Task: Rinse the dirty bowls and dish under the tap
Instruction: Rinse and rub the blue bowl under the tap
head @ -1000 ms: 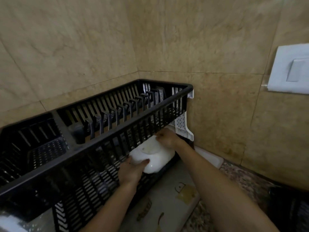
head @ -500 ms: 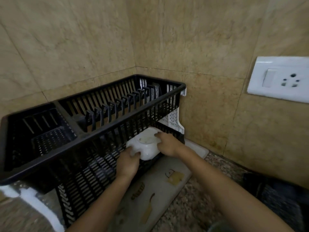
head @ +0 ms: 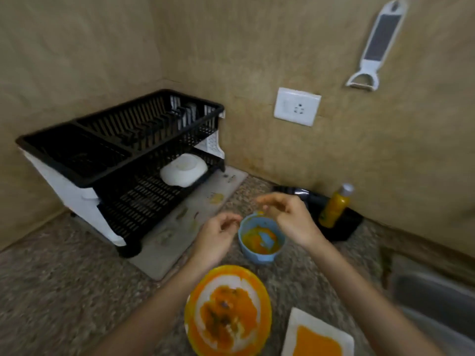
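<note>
Fingers (head: 229, 217) of left hand (head: 216, 237) and right hand (head: 291, 220) loosely curled, empty, flanking blue bowl (head: 260, 249)

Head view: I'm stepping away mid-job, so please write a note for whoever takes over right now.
Left hand: open, holds nothing, just left of the blue bowl.
Right hand: open, holds nothing, over the blue bowl's far rim.
Done: white bowl lies upside down on the rack's lower tier.
Left: blue bowl, yellow bowl and square dish stand on the counter, smeared orange. Sink at right; tap not in view.
</note>
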